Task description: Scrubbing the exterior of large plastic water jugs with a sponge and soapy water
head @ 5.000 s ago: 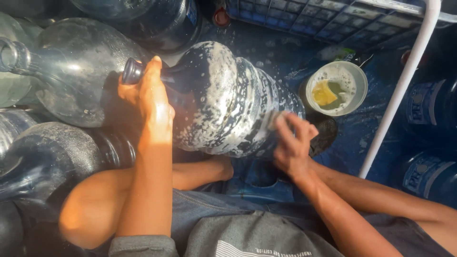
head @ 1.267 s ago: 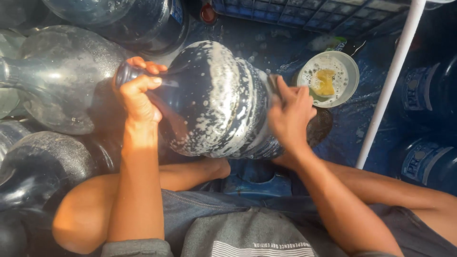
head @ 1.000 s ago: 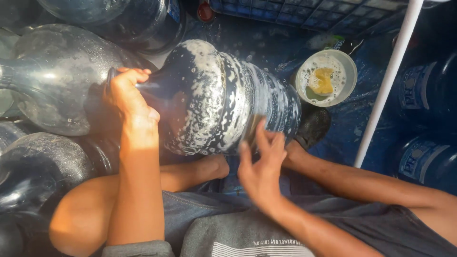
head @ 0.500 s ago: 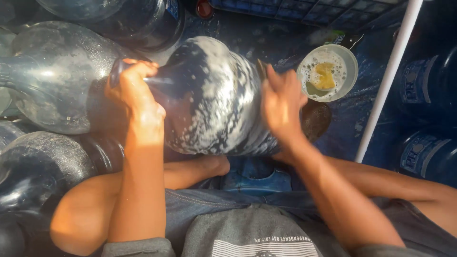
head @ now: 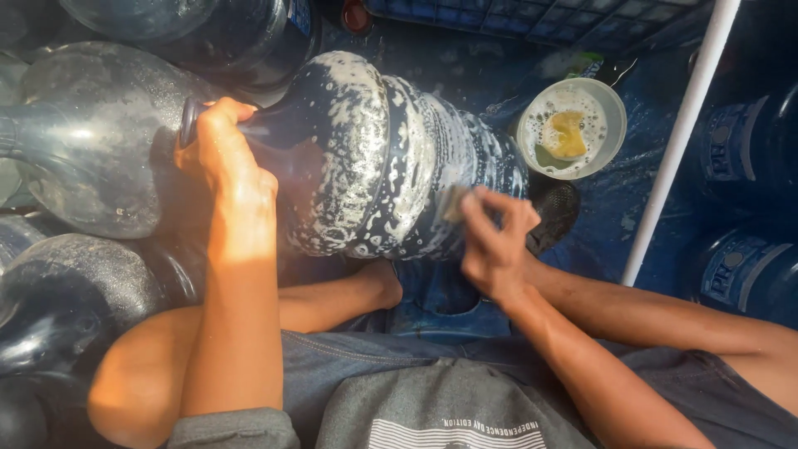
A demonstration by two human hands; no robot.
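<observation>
Left hand clenched around the neck of the large blue water jug, at 9 o'clock of the jug body. Right hand grasping a small pale scrub pad, fingers curled, pad pressed against the lower ribbed wall of the jug at about 5 o'clock. Jug lying on its side at frame centre, neck toward 9 o'clock, base toward 3 o'clock, surface streaked with white suds, resting above the bent knee. At 2 o'clock of the right hand, near the jug base: round white bowl with soapy water and a yellow sponge. At 3 o'clock, white pole slanting upward. Further out at 9 o'clock, dusty clear bottles stacked beside the neck; at 3 o'clock, more blue jugs. At 12 o'clock, blue crate.
</observation>
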